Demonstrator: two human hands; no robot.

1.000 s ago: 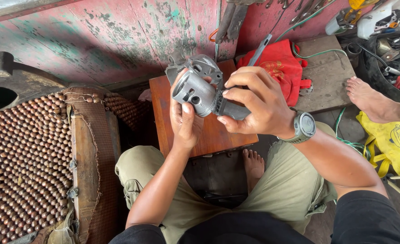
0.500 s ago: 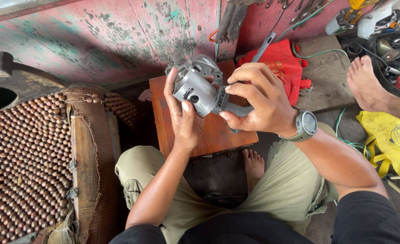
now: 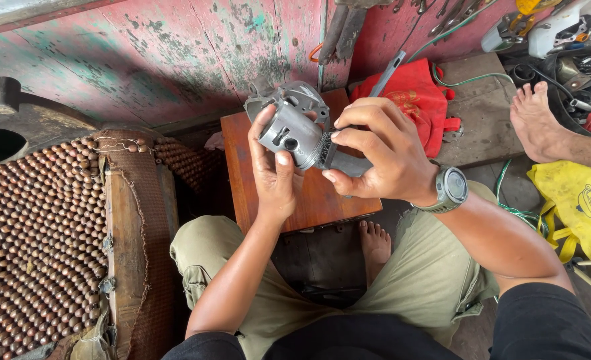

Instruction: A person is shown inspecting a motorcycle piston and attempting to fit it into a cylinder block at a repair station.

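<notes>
Grey cast metal, so I judge the motor housing heavy, rigid and a little greasy; best held around its round barrel. My left hand cups it from below, my right hand clasps its dark neck, above the small wooden desk. Behind lies a red bag; a yellow bag with a printed emblem sits right.

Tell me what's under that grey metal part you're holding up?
Below the grey metal part, held by the left hand and right hand, lies a small reddish-brown wooden table. Your hands and the part cover most of its top, so anything lying there is hidden.
</notes>
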